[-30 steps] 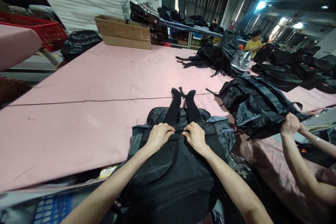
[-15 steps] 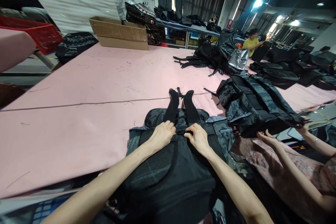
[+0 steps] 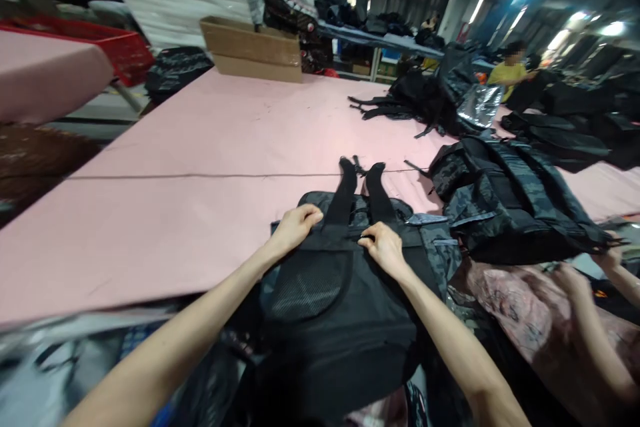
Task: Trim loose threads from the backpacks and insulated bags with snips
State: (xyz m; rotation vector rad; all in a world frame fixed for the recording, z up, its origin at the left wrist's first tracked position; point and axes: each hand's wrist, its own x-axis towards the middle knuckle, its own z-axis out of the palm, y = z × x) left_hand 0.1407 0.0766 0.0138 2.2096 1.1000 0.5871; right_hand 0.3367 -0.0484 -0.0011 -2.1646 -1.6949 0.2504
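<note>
While the backpack lies back-up on the pink bench, its long axis runs away from the fingers, straps pointing outward. Left hand has slid leftward since earlier; right hand stays, fingers of both curled on the top edge. Black mesh padding, grey camouflage sides.

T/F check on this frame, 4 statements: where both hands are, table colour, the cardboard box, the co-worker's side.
1. Both hands rest on the backpack: left hand, right hand. True.
2. The table is covered in green. False: its cover is pink.
3. A cardboard box sits at the table's far end. True.
4. A co-worker's hand reaches in from the left. False: it comes in from the right, near a second backpack.
</note>
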